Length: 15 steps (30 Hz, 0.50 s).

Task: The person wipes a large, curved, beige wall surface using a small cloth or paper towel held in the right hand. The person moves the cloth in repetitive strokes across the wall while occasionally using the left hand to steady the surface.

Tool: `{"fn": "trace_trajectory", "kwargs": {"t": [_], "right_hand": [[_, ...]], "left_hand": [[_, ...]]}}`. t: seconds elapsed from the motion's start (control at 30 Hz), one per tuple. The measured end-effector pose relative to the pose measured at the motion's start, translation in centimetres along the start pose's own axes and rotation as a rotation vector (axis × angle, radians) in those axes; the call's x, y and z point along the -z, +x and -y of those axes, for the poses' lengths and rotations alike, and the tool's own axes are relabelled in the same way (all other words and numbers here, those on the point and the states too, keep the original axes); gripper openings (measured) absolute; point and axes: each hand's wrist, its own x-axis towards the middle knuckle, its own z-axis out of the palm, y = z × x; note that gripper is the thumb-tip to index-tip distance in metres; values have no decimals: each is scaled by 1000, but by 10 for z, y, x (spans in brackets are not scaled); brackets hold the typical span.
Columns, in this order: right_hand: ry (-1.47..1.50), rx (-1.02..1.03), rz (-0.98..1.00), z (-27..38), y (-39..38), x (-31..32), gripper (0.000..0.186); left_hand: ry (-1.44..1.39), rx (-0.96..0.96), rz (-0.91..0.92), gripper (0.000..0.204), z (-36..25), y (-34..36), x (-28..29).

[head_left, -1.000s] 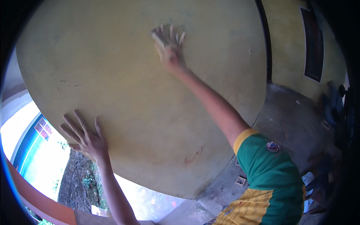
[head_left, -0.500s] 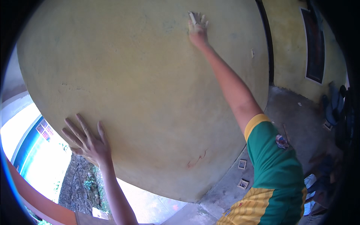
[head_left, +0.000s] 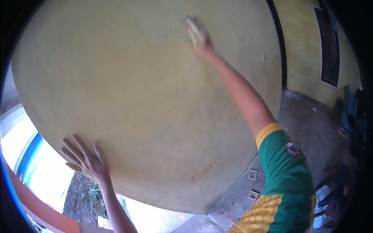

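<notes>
— Start at the left. What is the left hand (head_left: 86, 162) doing?

— It lies flat and open against the yellow wall (head_left: 128, 101), fingers spread and pointing up toward the left, close to the wall's lower left edge. It grips nothing. Compared with half a second ago it has hardly shifted (same spot, same spread).

— And the wall itself?

— A broad yellow plastered face, bulging in the wide lens. There are faint grey smudges near its upper middle and a small reddish scratch (head_left: 202, 175) low down, toward the bottom edge.

— Now the right side.

— The right arm reaches high, the green sleeve with a yellow cuff (head_left: 285, 163) at the shoulder. The right hand (head_left: 200, 37) presses on the wall near its top edge, closed over a small pale pad (head_left: 193, 27), probably a sponge or a piece of sanding paper; it is blurred, so I cannot tell which. The pad is touching the wall right beside the grey smudges.

— What changed there?

— A second ago that hand was lower, with fingers fanned out; since then it has climbed and swung across the upper part of the wall, and its blur shows it is moving.

— Anything further right?

— A grey concrete floor (head_left: 311, 128) with small square frames (head_left: 253, 174) lying at the wall's foot, and a dark doorway edge beyond.
</notes>
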Motion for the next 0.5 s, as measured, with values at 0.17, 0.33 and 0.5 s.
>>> {"fn": "trace_trajectory", "kwargs": {"t": [0.17, 0.33, 0.5], "right_hand": [[160, -355, 130, -22, 63, -3, 45], [242, 143, 380, 51, -97, -10, 51], [310, 226, 541, 31, -134, 43, 51]], "left_hand": [[8, -4, -21, 73, 8, 2, 1], [34, -12, 0, 72, 13, -1, 5], [25, -64, 175, 74, -28, 7, 10]]}}
